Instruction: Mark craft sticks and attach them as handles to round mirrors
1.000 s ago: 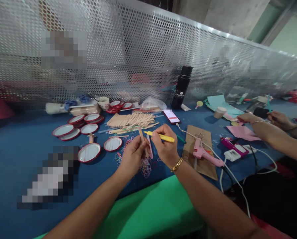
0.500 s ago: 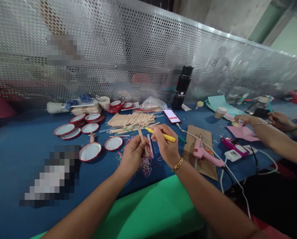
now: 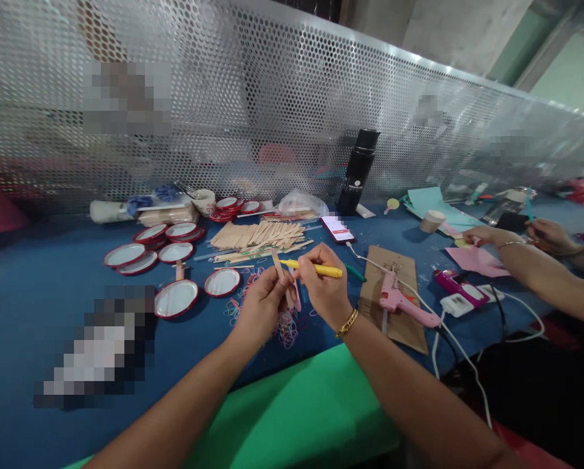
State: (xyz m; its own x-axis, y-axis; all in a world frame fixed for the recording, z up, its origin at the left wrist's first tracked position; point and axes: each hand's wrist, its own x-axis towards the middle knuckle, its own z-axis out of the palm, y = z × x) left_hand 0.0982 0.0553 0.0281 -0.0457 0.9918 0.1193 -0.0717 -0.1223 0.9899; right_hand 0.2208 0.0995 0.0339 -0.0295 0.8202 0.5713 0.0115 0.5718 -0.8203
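Observation:
Between thumb and fingers, my left hand (image 3: 264, 296) pinches a wooden craft stick (image 3: 277, 263), held upright and slightly tilted. My right hand (image 3: 322, 280) is closed around a yellow marker (image 3: 321, 268), its tip pointing left at the stick's upper part; whether it touches cannot be told. A pinkish stick (image 3: 298, 296) shows just behind my left fingers. Loose coloured rubber bands (image 3: 287, 329) lie in a tangle under my hands. Beyond them a pile of craft sticks (image 3: 260, 236) is spread on the blue table (image 3: 189, 371).
Red-rimmed round lids (image 3: 177, 298) lie to the left. A phone (image 3: 338, 228) and black bottle (image 3: 358, 172) stand behind. Right of me, a pink glue gun (image 3: 394, 299) rests on cardboard (image 3: 409, 267), with white cables nearby. Another person's arms (image 3: 541, 260) reach in from the right.
The marker has shifted slightly left and turned more level, its tip now nearer the craft stick. My left hand keeps its hold on the stick.

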